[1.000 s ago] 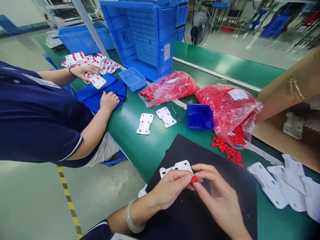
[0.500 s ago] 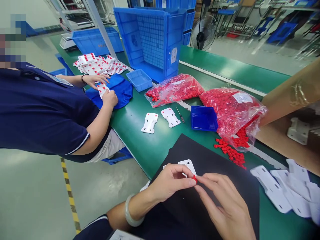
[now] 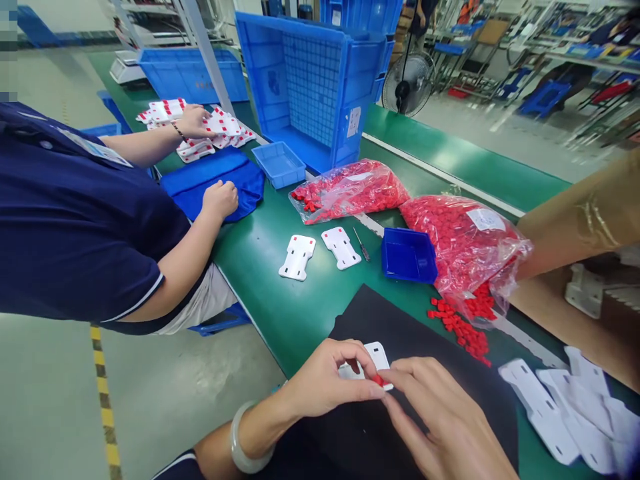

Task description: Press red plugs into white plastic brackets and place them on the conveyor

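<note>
My left hand (image 3: 325, 383) grips a white plastic plate (image 3: 375, 355) over a black mat (image 3: 430, 373) at the near edge of the green table. My right hand (image 3: 445, 420) pinches a small red cap (image 3: 379, 380) against the plate's near corner. Loose red caps (image 3: 463, 327) spill from an open clear bag (image 3: 465, 243) just beyond the mat. More white plates (image 3: 565, 400) lie piled at my right.
Two white plates (image 3: 320, 252) with red caps, a small screwdriver (image 3: 361, 244) and a dark blue tray (image 3: 409, 255) lie mid-table. A second bag of caps (image 3: 350, 190), blue crates (image 3: 315, 80) and a cardboard box (image 3: 590, 267) stand behind. A co-worker (image 3: 90, 220) at the left handles plates.
My hands have drawn nearer with the plate, and the red cap is now pressed at its corner. The co-worker's far hand moved back to the plate stack.
</note>
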Action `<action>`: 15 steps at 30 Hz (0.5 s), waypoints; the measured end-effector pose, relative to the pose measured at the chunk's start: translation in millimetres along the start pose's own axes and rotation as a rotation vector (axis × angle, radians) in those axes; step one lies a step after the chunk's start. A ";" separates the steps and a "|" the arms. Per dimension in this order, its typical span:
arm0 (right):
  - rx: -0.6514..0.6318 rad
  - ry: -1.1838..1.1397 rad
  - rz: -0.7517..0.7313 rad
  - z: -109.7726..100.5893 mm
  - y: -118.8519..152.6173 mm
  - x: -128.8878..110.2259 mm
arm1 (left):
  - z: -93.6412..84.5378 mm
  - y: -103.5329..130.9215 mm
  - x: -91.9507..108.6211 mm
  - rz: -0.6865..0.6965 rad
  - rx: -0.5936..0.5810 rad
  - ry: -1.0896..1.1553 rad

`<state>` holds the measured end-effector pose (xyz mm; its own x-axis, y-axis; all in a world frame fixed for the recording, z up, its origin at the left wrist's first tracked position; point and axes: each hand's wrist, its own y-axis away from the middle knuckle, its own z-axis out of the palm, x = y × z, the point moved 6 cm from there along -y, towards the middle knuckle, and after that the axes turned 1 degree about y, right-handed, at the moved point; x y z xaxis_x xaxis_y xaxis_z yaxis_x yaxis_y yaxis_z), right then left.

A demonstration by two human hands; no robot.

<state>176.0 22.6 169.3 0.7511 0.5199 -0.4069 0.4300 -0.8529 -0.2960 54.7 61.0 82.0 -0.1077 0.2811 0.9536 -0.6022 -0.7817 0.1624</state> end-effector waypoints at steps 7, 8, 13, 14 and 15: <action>0.081 0.454 0.204 -6.7 -64.2 132.3 | -45.0 8.6 -11.2 0.132 0.303 -0.425; 0.063 0.476 0.202 -3.8 -75.1 153.3 | -51.2 12.5 -15.6 0.150 0.322 -0.489; -0.116 0.554 0.148 26.1 -109.4 222.9 | -75.5 29.2 -36.6 0.251 0.385 -0.680; -0.147 0.566 0.137 32.0 -111.6 229.6 | -77.0 30.9 -38.5 0.280 0.384 -0.703; -0.176 0.576 0.124 37.1 -112.9 234.5 | -77.4 31.8 -39.7 0.307 0.382 -0.727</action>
<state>285.1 242.6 75.2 0.9299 0.3487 0.1172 0.3611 -0.9261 -0.1094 -21.5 68.0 29.6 0.3880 -0.2953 0.8731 -0.3096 -0.9340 -0.1783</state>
